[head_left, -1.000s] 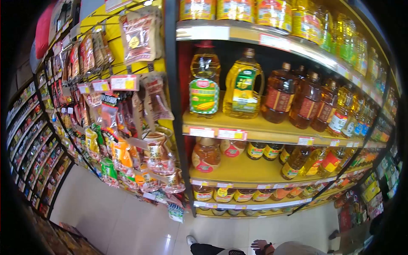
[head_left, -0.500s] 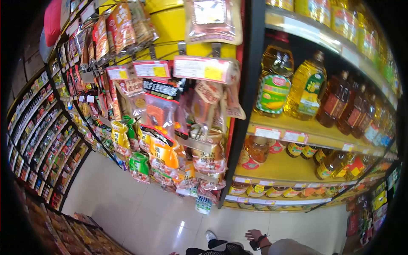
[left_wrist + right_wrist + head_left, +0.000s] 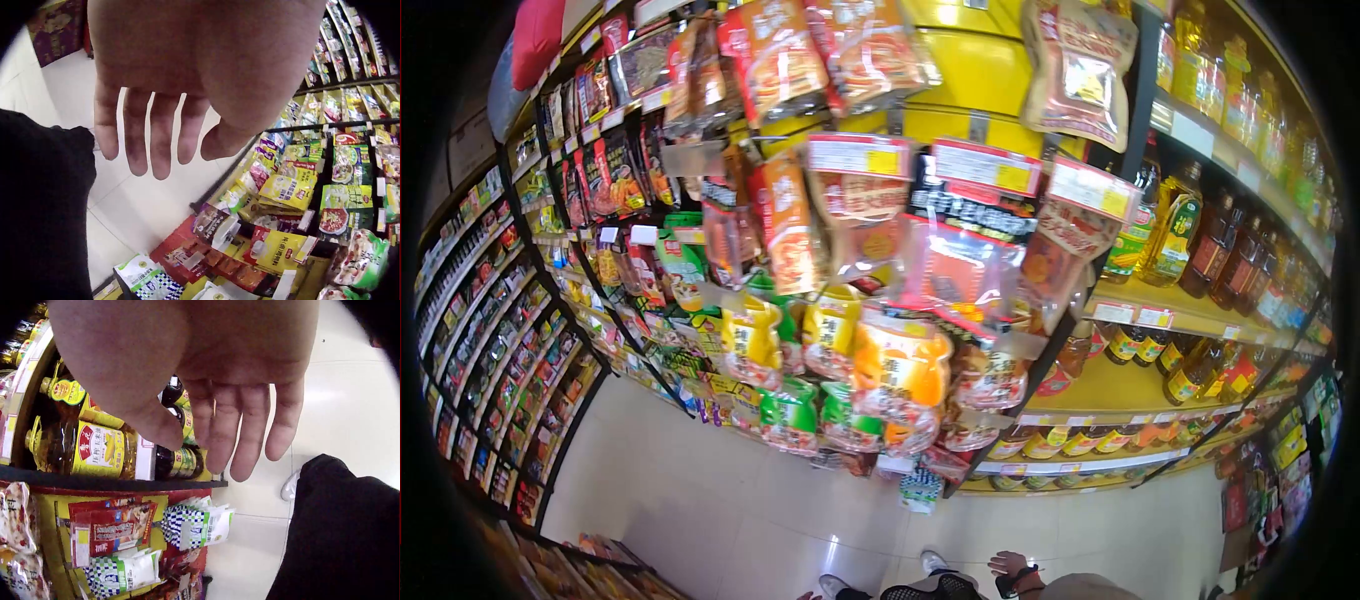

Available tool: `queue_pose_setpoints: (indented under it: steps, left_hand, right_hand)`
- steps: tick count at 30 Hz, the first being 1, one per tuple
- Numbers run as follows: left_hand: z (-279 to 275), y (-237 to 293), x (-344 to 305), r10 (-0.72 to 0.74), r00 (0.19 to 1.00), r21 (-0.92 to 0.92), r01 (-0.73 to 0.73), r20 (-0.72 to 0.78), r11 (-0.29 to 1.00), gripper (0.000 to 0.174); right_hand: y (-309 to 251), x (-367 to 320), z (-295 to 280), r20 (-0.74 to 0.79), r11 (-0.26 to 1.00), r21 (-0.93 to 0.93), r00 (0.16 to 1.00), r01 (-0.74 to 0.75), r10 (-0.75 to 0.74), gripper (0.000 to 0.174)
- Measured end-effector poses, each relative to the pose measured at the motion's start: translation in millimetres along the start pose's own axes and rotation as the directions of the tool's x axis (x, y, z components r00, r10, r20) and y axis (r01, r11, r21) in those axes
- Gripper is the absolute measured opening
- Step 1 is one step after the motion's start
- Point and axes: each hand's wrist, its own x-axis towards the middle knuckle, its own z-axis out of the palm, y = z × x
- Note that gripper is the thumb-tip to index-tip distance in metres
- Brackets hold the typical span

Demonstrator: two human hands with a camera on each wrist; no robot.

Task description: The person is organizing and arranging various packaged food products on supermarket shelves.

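In the left wrist view the left hand [image 3: 169,81] hangs with relaxed, slightly spread fingers and holds nothing; hanging seasoning packets [image 3: 287,187] are beyond it. Only its fingertips [image 3: 808,596] show at the bottom edge of the head view. The right hand [image 3: 1008,565], wearing a dark wristband [image 3: 1024,577], is held low over the floor, fingers spread and empty. In the right wrist view the right hand [image 3: 200,381] hangs loose, with oil bottles [image 3: 100,450] and checkered packets [image 3: 187,526] behind it, and no contact is visible.
Packaged foods [image 3: 900,365] hang from a yellow rack at the centre. An oil shelf [image 3: 1140,400] stands to the right, and another stocked shelf [image 3: 480,330] to the left. Below lies a tiled floor [image 3: 700,500] with the person's shoes [image 3: 932,561].
The view has shifted so the hanging packets fill the centre and the oil shelf sits further right. A second shoe now shows. The right hand stays low and empty.
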Motion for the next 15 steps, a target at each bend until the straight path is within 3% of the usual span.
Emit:
queue_pose_setpoints:
  steps: [2,6,7,12,15]
  left_hand:
    - [-6.3,30.9,14.8,-0.002,0.998,0.118,-0.006,0.067,0.993,0.048]
    - [-32.3,74.9,18.3,0.009,1.0,0.187,-0.009,0.005,0.982,0.048]
    - [-36.2,79.9,16.5,-0.02,1.0,0.197,0.021,-0.007,0.98,0.047]
    - [-75.8,106.2,3.1,0.03,0.995,0.138,-0.017,-0.093,0.99,0.046]
    - [-97.0,107.3,25.7,-0.017,0.999,0.064,0.019,-0.033,0.998,0.045]
  right_hand:
    - [15.9,-4.3,24.4,0.104,0.999,0.043,0.994,0.017,-0.021,0.037]
    - [45.2,-17.0,86.3,-0.045,0.987,-0.159,0.999,-0.038,0.031,0.04]
    - [49.8,-25.3,87.3,0.01,0.989,-0.146,1.0,0.001,0.0,0.04]
    - [71.8,-36.9,138.8,-0.015,0.989,-0.131,0.998,-0.064,0.063,0.039]
    - [74.1,-32.0,155.6,-0.033,0.982,-0.164,0.995,-0.095,0.091,0.039]
